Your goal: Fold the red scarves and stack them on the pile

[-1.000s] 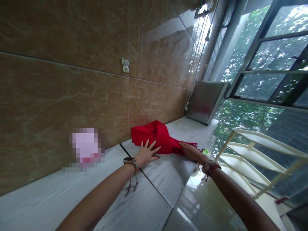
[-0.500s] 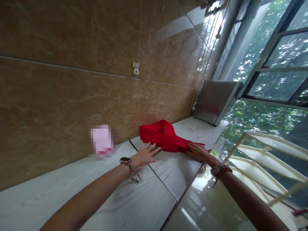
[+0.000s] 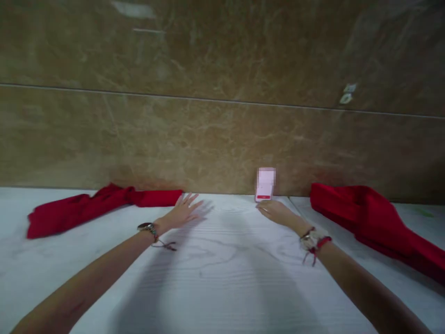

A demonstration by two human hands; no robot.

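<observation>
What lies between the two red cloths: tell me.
From left red cloth to right red cloth, the head view shows the left hand, bare white counter, the pink phone-like object and the right hand.

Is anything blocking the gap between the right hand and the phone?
Nothing visible does: the right hand is just in front of the phone's lower edge, though I can't tell if they touch. The left red cloth and right red cloth lie off to either side.

The left hand [image 3: 179, 214] is spread beside a red cloth [image 3: 104, 204]; the right hand [image 3: 281, 216] is held near a phone [image 3: 264, 190], another red cloth [image 3: 371, 220] laid farther right.
</observation>
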